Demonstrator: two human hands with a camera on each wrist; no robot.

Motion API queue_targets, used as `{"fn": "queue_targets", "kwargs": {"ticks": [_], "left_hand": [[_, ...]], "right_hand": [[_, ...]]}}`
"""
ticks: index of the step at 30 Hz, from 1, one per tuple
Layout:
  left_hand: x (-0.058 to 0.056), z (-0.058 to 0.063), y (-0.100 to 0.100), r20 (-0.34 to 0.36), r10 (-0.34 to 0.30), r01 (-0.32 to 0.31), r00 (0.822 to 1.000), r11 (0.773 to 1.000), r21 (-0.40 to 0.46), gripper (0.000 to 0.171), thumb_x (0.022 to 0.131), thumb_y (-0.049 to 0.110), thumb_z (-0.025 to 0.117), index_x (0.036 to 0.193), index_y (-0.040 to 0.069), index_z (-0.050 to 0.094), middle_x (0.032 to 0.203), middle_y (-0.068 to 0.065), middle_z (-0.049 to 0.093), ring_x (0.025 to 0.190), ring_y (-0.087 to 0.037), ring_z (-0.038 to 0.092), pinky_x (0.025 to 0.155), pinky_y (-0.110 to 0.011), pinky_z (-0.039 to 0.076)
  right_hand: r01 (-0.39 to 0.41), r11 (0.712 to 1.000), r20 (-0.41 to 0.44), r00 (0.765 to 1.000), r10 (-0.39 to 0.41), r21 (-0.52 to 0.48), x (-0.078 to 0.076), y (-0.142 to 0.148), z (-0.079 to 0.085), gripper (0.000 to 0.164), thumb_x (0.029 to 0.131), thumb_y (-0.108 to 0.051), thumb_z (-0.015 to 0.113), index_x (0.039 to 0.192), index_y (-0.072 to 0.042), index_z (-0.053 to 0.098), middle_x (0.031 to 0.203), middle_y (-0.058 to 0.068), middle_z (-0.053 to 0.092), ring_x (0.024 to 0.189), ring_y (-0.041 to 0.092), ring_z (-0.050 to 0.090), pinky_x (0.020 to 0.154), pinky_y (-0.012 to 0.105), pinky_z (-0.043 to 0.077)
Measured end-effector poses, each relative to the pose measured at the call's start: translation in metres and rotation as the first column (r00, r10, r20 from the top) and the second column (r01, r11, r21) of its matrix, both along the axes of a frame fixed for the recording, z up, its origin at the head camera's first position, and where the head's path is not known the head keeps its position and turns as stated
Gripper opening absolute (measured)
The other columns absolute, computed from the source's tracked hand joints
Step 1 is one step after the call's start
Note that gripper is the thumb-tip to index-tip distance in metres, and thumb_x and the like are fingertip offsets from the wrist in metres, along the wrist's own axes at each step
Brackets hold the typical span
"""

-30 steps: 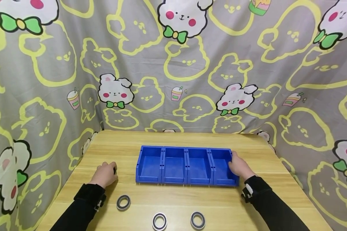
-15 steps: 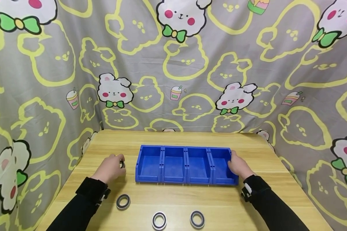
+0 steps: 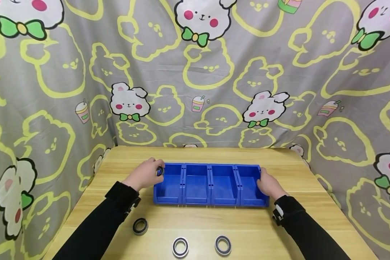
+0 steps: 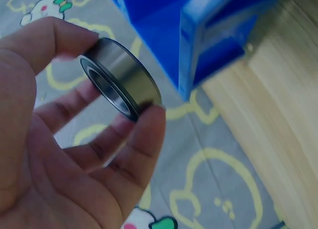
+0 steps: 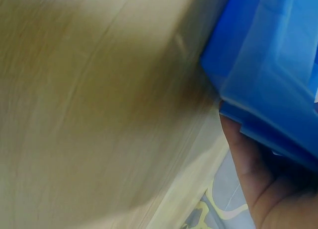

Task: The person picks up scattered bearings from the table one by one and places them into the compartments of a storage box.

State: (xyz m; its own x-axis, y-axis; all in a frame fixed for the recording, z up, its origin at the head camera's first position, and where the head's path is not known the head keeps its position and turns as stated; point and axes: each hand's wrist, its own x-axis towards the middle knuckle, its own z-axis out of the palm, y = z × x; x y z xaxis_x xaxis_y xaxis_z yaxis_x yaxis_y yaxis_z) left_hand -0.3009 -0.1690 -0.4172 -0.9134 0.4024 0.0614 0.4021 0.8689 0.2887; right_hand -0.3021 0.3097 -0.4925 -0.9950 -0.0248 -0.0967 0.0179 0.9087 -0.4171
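Note:
My left hand (image 3: 145, 174) pinches a ball bearing (image 4: 130, 75) between thumb and fingertips, its steel outer ring and dark seal showing in the left wrist view. In the head view that hand overlaps the left wall of the leftmost bin in a joined row of blue storage bins (image 3: 196, 199). At the row's other end, my right hand (image 3: 269, 183) grips the outer wall of the rightmost bin. The right wrist view shows part of this hand against the blue plastic (image 5: 271, 85); its other fingers are hidden there.
Three more bearings lie on the wooden table (image 3: 247, 224) in front of the bins: one at left (image 3: 140, 226), a middle bearing (image 3: 180, 247) and a right bearing (image 3: 222, 245). A patterned grey curtain (image 3: 214, 122) encloses the back and sides.
My left hand has carried the bearing up and to the right, from the table left of the bins to the leftmost bin. The right hand has stayed on the bin's wall.

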Motion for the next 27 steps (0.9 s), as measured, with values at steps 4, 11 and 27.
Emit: {"fn": "queue_targets", "kwargs": {"ticks": [4,11,27], "left_hand": [[-0.005,-0.006,0.014,0.052,-0.077,0.077,0.996,0.997,-0.007,0.036,0.088,0.021,0.071,0.123,0.012,0.065,0.110,-0.009,0.059,0.083,-0.021,0.049,0.076,-0.037,0.043],[-0.013,-0.023,0.033,0.069,-0.133,0.139,0.989,0.986,-0.095,0.033,0.087,0.019,0.075,0.119,0.016,0.066,0.113,-0.008,0.060,0.086,-0.021,0.057,0.082,-0.037,0.048],[-0.023,-0.050,0.057,0.072,-0.108,0.122,0.992,0.965,-0.233,0.024,0.079,0.012,0.082,0.097,0.013,0.067,0.092,-0.006,0.064,0.091,-0.024,0.060,0.082,-0.038,0.052]], "right_hand": [[0.002,1.000,0.000,1.000,-0.002,-0.007,-0.002,-0.001,-0.001,0.060,0.100,-0.006,0.043,0.146,0.020,0.014,0.130,0.047,0.046,0.112,0.052,0.058,0.089,0.059,0.049],[0.020,1.000,0.009,1.000,-0.020,-0.008,0.000,-0.001,0.000,0.060,0.100,-0.006,0.043,0.147,0.018,0.014,0.130,0.046,0.046,0.110,0.050,0.060,0.087,0.056,0.051],[0.025,1.000,0.011,1.000,-0.025,0.019,0.000,-0.003,-0.001,0.062,0.100,-0.007,0.044,0.146,0.020,0.012,0.123,0.046,0.051,0.102,0.046,0.064,0.082,0.054,0.052]]}}
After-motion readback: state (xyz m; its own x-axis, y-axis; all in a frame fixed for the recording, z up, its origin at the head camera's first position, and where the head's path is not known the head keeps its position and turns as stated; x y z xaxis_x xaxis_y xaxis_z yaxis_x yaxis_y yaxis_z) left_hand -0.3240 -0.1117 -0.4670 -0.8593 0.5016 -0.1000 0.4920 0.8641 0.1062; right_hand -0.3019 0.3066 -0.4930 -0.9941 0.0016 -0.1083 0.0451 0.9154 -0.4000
